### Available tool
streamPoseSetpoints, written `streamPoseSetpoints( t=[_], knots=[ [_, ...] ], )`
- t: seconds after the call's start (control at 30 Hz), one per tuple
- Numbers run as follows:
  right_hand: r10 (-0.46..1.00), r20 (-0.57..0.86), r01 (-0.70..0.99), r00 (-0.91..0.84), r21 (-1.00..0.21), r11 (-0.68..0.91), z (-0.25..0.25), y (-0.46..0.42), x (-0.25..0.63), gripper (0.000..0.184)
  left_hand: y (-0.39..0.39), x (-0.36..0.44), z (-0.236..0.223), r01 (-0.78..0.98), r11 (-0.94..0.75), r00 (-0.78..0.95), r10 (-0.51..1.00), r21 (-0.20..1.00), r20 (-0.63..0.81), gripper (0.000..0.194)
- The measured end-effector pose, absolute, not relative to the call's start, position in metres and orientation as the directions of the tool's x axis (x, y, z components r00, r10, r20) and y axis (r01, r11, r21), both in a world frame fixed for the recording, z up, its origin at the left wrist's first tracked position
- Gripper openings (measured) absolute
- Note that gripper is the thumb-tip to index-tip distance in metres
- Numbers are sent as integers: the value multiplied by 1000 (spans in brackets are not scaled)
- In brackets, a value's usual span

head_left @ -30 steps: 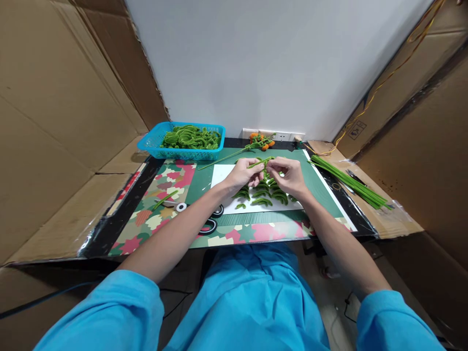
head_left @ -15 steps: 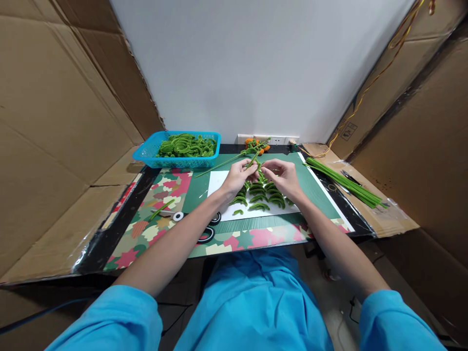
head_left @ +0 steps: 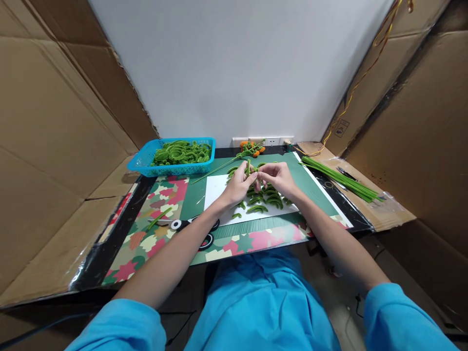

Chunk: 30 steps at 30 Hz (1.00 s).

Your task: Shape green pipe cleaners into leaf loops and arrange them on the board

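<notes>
My left hand and my right hand meet above a white sheet on the green mat. Both pinch one short green pipe cleaner piece, which stands nearly upright between the fingertips. Below the hands lie several bent green pipe cleaner pieces on the sheet. A long green stem with orange flowers lies just beyond the hands.
A blue basket of curled green pieces stands at the back left. Scissors lie on the patterned mat near the left forearm. A bundle of straight green stems lies at the right. Cardboard walls enclose both sides.
The green piece has turned from lying almost level to nearly upright between my fingers. My hands have drawn closer together. The camera has tilted a little.
</notes>
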State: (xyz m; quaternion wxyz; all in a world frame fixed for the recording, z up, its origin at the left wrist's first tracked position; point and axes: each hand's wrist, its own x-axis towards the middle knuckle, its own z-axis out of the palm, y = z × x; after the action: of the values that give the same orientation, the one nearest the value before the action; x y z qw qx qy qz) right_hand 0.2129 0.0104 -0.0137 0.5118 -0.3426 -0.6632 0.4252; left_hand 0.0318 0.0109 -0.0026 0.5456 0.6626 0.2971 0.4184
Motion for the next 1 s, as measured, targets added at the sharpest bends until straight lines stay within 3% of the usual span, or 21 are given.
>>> streamPoseSetpoints(
  t=[0.23,0.67,1.0],
  knots=[
    [900,403,17,-167,-911,411,-14,12,212,38,14,31,-4,-41,-241,479,847,970,231,37],
    [890,413,61,-191,-900,431,-18,9,211,39,20,28,-8,-71,-267,439,857,961,270,37],
    [904,379,-11,-196,-923,385,-19,11,209,45,21,26,-10,-28,-324,413,858,946,306,29]
  ],
)
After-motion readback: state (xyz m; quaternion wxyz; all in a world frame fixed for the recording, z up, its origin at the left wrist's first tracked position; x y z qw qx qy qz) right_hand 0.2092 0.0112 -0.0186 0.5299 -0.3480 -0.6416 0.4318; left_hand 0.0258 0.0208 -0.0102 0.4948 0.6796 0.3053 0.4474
